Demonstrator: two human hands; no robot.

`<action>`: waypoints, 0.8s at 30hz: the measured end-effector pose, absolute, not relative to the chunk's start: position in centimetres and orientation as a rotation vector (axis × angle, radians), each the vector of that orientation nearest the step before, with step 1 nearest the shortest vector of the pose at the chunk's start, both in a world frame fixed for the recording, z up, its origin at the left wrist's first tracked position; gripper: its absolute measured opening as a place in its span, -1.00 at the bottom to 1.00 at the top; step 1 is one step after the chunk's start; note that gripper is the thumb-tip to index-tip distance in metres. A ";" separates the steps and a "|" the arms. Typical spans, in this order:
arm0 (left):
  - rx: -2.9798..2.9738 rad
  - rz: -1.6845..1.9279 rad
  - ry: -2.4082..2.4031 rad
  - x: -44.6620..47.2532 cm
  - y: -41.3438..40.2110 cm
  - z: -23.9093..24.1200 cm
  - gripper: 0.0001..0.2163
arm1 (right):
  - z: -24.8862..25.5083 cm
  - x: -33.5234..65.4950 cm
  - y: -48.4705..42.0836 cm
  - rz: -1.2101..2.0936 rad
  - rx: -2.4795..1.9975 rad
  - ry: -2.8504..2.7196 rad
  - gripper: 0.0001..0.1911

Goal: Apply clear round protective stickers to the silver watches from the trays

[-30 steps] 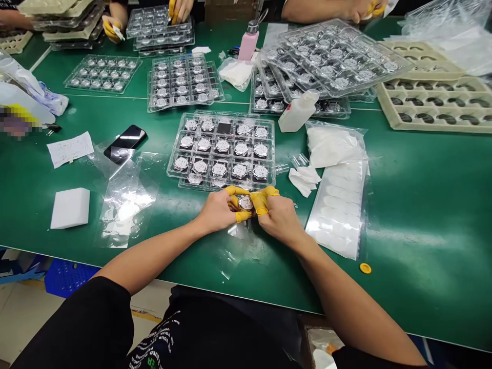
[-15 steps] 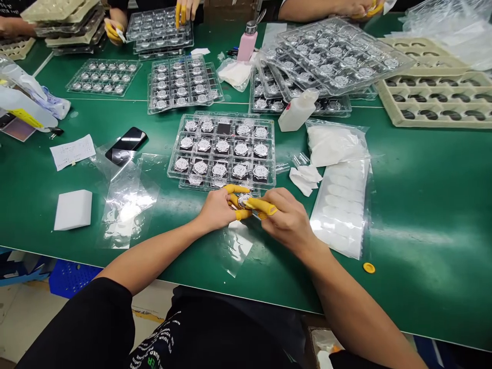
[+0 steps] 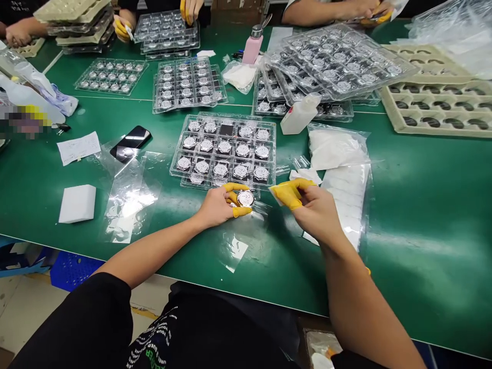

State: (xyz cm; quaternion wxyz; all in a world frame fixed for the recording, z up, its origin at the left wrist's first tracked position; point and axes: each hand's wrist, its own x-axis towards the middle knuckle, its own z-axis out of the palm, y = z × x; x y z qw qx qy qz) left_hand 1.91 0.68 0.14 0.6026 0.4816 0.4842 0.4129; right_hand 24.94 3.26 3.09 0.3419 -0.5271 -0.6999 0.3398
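A round silver watch case [image 3: 245,198] is gripped at its edge by the fingers and thumb of my left hand [image 3: 219,206], its flat printed face upward. Yellow finger cots cover the fingertips of both hands. To the right, apart from the watch case, my right hand [image 3: 313,205] is pinched closed, with a small pale piece [image 3: 273,192] showing at its fingertips; what it is I cannot make out. Just beyond the hands lies a clear tray [image 3: 172,165] of similar watch cases, with one dark slot [image 3: 226,130] holding none. Clear film [image 3: 235,251] lies below my left hand.
Stacked clear trays [image 3: 346,61] and a white bottle [image 3: 301,114] stand behind on the right. A bag of white pads [image 3: 338,146] lies right, near beige trays [image 3: 395,115]. On the left are a phone [image 3: 131,142] and a white block [image 3: 77,204]. Co-workers' hands [image 3: 123,28] show across the table.
My right hand has drawn away from the watch case, rightward and slightly up, with the pale piece at its fingertips. My left hand keeps the watch case in nearly the same spot.
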 end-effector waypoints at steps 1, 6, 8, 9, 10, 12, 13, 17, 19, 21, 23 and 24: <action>1.110 0.963 1.132 1.9 0.7 0.2 -0.39 | 2.9 24.9 3.3 0.850 -1.439 -1.795 -0.83; 1.092 0.950 1.150 1.9 0.4 0.5 -0.37 | 1.7 22.2 2.2 0.754 -1.359 -2.026 -0.91; 1.084 0.942 1.143 1.9 0.4 0.6 -0.37 | 1.2 21.2 1.7 0.650 -1.343 -2.073 -0.86; 1.077 0.941 1.135 1.8 0.4 0.6 -0.37 | 0.8 20.9 1.6 0.589 -1.339 -2.088 -0.83; 1.071 0.943 1.125 1.8 0.4 0.7 -0.38 | 0.5 20.8 1.5 0.532 -1.326 -2.102 -0.83; 1.065 0.951 1.107 1.8 0.4 0.7 -0.38 | -0.1 20.7 1.4 0.436 -1.289 -2.120 -0.86; 1.068 0.952 1.104 1.7 0.4 0.6 -0.38 | -0.4 20.8 1.4 0.396 -1.278 -2.118 -0.87; 1.079 0.944 1.104 1.6 0.4 0.6 -0.37 | -1.0 20.9 1.4 0.362 -1.316 -2.066 -0.79; 1.079 0.933 1.100 1.5 0.4 0.7 -0.36 | -0.7 20.9 1.4 0.505 -1.358 -2.006 -0.76; 1.081 0.924 1.104 1.5 0.5 0.7 -0.37 | -0.2 20.9 1.4 0.720 -1.387 -1.895 -0.79; 1.093 0.923 1.119 1.5 0.5 0.7 -0.37 | 0.4 21.1 1.5 0.866 -1.393 -1.799 -0.86; 1.100 0.924 1.126 1.5 0.5 0.6 -0.38 | 0.6 21.2 1.5 0.864 -1.395 -1.788 -0.89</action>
